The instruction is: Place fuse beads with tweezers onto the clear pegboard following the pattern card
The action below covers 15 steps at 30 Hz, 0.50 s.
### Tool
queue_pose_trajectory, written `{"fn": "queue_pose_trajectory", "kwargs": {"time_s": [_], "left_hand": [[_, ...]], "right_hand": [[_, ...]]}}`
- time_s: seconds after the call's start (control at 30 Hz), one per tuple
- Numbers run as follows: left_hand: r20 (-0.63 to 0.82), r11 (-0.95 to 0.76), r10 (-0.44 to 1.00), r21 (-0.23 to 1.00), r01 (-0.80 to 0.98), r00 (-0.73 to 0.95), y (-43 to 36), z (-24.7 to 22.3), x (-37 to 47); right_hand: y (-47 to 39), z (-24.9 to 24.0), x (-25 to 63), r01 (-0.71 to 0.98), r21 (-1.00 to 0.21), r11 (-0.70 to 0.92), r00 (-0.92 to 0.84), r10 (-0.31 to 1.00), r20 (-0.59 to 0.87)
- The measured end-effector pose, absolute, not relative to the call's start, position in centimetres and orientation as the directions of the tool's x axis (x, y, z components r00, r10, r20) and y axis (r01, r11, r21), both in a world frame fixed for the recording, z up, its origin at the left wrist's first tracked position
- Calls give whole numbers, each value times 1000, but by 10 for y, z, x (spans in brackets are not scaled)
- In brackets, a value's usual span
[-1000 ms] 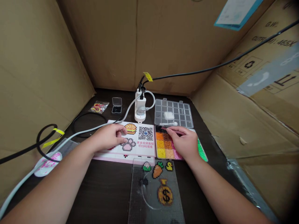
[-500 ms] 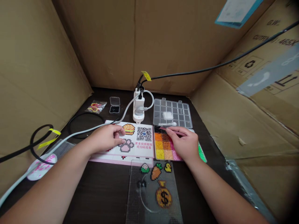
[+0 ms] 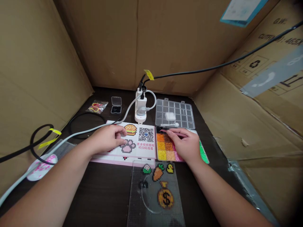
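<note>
Pink tweezers [image 3: 165, 130], one pair, in the right hand [image 3: 187, 144], left hand [image 3: 106, 137] grip half-wide by one printed paw [image 3: 127, 147].

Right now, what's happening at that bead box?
Right hand gripping pink tweezers, tips at black beads. Left hand at pattern sheet, nothing visibly held. White cable crosses sheet's far edge.

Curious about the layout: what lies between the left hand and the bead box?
In the head view, the printed sheet, including its QR code, lies there.
</note>
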<state>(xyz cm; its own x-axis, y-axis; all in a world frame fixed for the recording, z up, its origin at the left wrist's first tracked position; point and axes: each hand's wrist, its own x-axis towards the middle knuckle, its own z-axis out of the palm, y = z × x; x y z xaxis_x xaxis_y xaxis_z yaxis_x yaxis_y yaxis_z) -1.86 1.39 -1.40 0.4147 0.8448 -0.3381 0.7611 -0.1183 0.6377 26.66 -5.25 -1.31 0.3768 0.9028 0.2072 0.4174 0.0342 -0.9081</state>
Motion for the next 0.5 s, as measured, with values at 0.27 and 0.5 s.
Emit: {"fn": "queue_pose_trajectory", "kwargs": {"time_s": [0.27,0.5], "left_hand": [[-326,-133,848,632,763,418,14,-16,-19],[-324,-134,845,641,755,425,14,-18,-20]], "right_hand": [[-52,-13,266,414,-910,35,360,911,199],[-51,-14,270,427,-901,83,358,899,253]]}}
